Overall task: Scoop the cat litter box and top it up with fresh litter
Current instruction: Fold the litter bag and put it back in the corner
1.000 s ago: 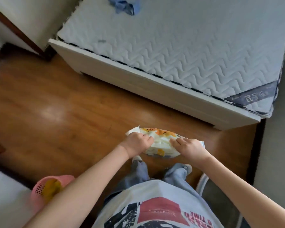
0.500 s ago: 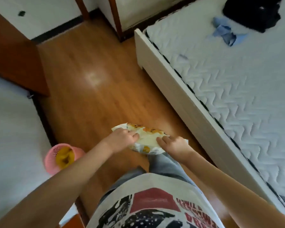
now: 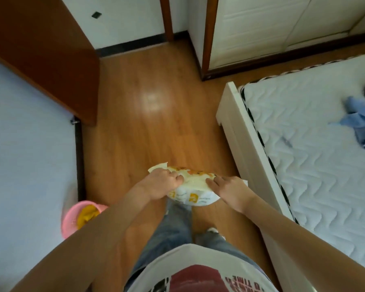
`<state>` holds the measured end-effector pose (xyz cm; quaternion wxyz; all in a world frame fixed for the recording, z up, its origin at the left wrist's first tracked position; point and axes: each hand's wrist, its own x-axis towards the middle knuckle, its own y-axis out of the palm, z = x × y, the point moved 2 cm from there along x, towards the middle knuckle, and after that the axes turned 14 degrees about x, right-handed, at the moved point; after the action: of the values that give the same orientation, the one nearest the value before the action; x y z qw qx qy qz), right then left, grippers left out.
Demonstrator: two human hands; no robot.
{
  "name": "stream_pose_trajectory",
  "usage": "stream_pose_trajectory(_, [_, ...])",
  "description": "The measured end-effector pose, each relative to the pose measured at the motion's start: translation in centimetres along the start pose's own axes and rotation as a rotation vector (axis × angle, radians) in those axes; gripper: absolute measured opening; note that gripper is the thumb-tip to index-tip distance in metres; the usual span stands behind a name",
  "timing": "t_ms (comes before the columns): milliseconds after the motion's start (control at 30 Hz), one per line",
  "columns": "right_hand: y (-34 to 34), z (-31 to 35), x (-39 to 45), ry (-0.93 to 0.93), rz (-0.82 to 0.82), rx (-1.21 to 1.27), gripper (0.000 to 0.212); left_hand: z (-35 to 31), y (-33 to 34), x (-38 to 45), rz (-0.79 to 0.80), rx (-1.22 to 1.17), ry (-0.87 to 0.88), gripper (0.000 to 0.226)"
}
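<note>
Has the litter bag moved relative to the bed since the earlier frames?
Yes. The litter bag, held in both hands, was facing the bed side rail; the bed is now on its right.

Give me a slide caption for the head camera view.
Both hands hold a litter bag above the wood floor.

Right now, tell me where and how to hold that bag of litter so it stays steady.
Grip the bag at its two ends, coming in from above, as the left hand and right hand do here. It lies crosswise at waist height, bulging and sagging in the middle, so a single grip at the centre would probably let the ends droop. Pinching the upper seam on each side should keep it level.
</note>
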<state>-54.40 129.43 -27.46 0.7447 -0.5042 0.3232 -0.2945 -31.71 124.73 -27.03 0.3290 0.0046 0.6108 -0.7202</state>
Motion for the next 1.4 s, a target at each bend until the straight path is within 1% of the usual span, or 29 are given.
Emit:
stream_pose_trajectory(133, [-2.0, -5.1, 7.4, 0.056, 0.024, 0.040, 0.057, 8.6, 0.8, 5.0, -0.023, -0.008, 0.065, 0.048])
stream_pose_trajectory(233, [-4.1, -8.7, 12.1, 0.081, 0.031, 0.034, 0.067, 14.9, 0.7, 8.3, -0.012, 0.039, 0.081, 0.049])
stream_pose_trajectory(300, [-5.9, -11.5, 15.4, 0.097, 0.022, 0.038, 0.070, 19.4, 0.4, 11.2, -0.014, 0.035, 0.105, 0.049])
stream_pose_trajectory(400, [-8.5, -15.5, 19.8, 0.157, 0.003, 0.087, 0.068, 25.2, 0.3, 15.8, -0.035, -0.006, 0.141, 0.049])
stream_pose_trajectory(467, [-9.5, -18.7, 22.7, 0.161, -0.007, 0.097, 0.067, 29.1, -0.9, 19.0, -0.052, 0.017, 0.158, 0.046])
stream_pose_trajectory(500, [-10.0, -20.4, 24.1, 0.156, -0.027, 0.103, 0.067, 31.1, -1.1, 20.9, -0.036, 0.032, 0.163, 0.043])
stream_pose_trajectory(567, [-11.1, -24.6, 26.9, 0.157, -0.067, 0.111, 0.066, 34.9, -1.7, 24.8, -0.038, 0.082, 0.134, 0.040])
stream_pose_trajectory(600, [-11.8, -26.7, 28.1, 0.168, -0.070, 0.113, 0.066, 36.6, -2.0, 26.5, -0.055, 0.072, 0.143, 0.042])
stream_pose_trajectory(667, [-13.5, -30.4, 30.4, 0.199, -0.075, 0.120, 0.065, 40.0, -2.7, 29.8, -0.013, 0.096, 0.182, 0.050])
stream_pose_trajectory(733, [-14.9, -33.7, 32.4, 0.220, -0.066, 0.116, 0.064, 43.3, -3.1, 33.1, -0.020, 0.111, 0.181, 0.050])
stream_pose_trajectory(833, [-17.8, -39.1, 35.1, 0.269, -0.121, 0.166, 0.066, 48.3, -5.4, 38.5, -0.053, 0.097, 0.211, 0.048])
stream_pose_trajectory(933, [-20.9, -44.1, 37.1, 0.342, -0.182, 0.157, 0.059, 52.5, -7.3, 44.2, -0.105, 0.132, 0.270, 0.048])
stream_pose_trajectory(1033, [-22.7, -49.4, 38.9, 0.386, -0.197, 0.155, 0.056, 56.2, -9.0, 49.9, -0.163, 0.149, 0.360, 0.045])
stream_pose_trajectory(1167, [-24.6, -55.9, 40.1, 0.468, -0.265, 0.139, 0.064, 59.9, -11.4, 57.5, -0.262, 0.196, 0.493, 0.042])
stream_pose_trajectory(1333, [-27.5, -62.0, 39.9, 0.597, -0.339, 0.104, 0.083, 63.2, -15.5, 66.6, -0.323, 0.259, 0.622, 0.042])
stream_pose_trajectory(1400, [-28.5, -64.2, 39.2, 0.651, -0.369, 0.101, 0.087, 63.7, -17.5, 69.8, -0.370, 0.273, 0.664, 0.040])
